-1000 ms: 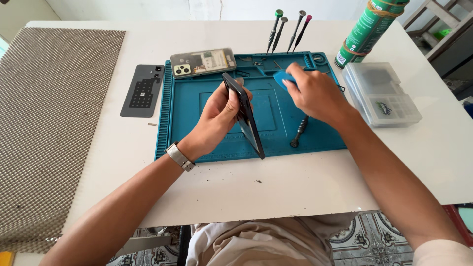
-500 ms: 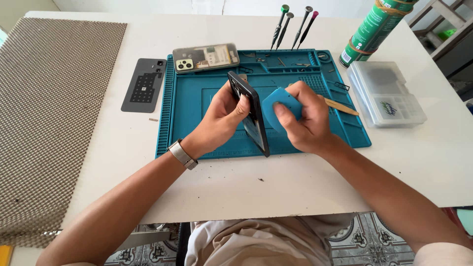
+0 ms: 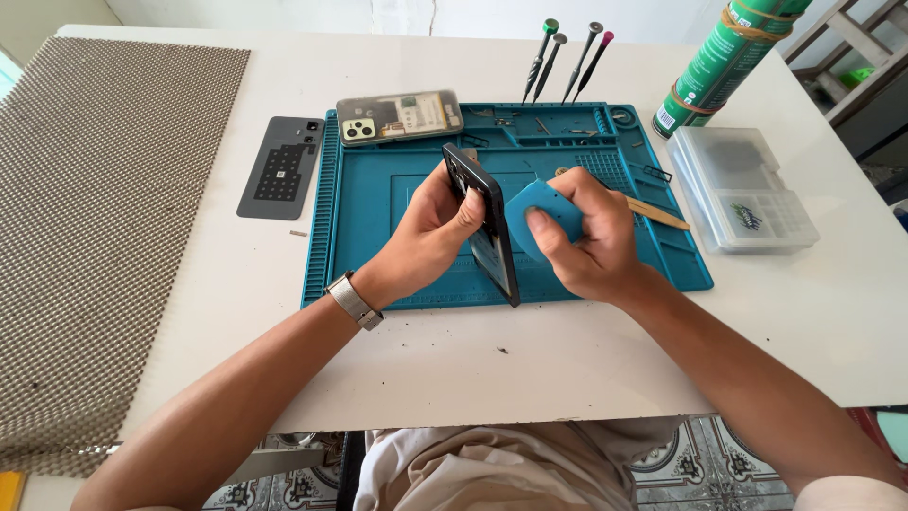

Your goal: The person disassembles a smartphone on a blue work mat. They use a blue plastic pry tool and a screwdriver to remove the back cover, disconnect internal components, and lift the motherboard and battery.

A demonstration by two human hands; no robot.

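Since the earlier frame, the right hand point(image 3: 591, 241) has brought its blue pick point(image 3: 541, 216) up against the black phone point(image 3: 484, 225), which the left hand point(image 3: 430, 232) grips on edge over the teal mat point(image 3: 378, 237). It looks like the prying step, and next the pick needs a gentle slide along the edge.

Bright, soft daylight is filling the whole picture, and the white table point(image 3: 785, 312) is shining almost too white near the top edge. The left hand point(image 3: 430, 232) and right hand point(image 3: 591, 246) are making only small, pale shadows on the blue mat point(image 3: 378, 237). Everything is looking sharp, though the corners are bending a little and the floor tiles point(image 3: 719, 464) below are looking dimmer.
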